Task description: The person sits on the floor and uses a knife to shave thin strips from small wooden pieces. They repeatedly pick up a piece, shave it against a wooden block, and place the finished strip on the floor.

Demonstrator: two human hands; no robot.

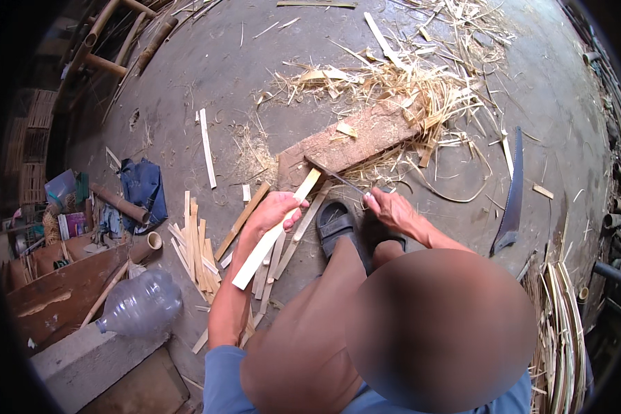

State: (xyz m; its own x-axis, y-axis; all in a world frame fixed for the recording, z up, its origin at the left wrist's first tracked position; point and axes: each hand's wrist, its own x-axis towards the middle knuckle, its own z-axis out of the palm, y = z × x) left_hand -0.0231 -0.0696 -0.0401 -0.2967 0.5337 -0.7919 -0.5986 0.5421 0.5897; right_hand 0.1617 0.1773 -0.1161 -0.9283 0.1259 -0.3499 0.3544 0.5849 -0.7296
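Note:
My left hand is closed around a pale bamboo strip. The strip slants from above my forearm up to the near end of a reddish-brown wooden plank on the floor. In my right hand is a knife with a narrow dark blade. Its far end lies across the strip's upper end, by the plank. How the knife's handle sits inside my fingers is mostly hidden. Several cut strips lie in a loose pile left of my left forearm, and more lie beneath it.
Curly shavings heap over the plank's far end. A handsaw lies to the right, above a bundle of thin strips. At left are a clear plastic bottle, a dark blue cloth and a wooden box. My sandal is near the plank.

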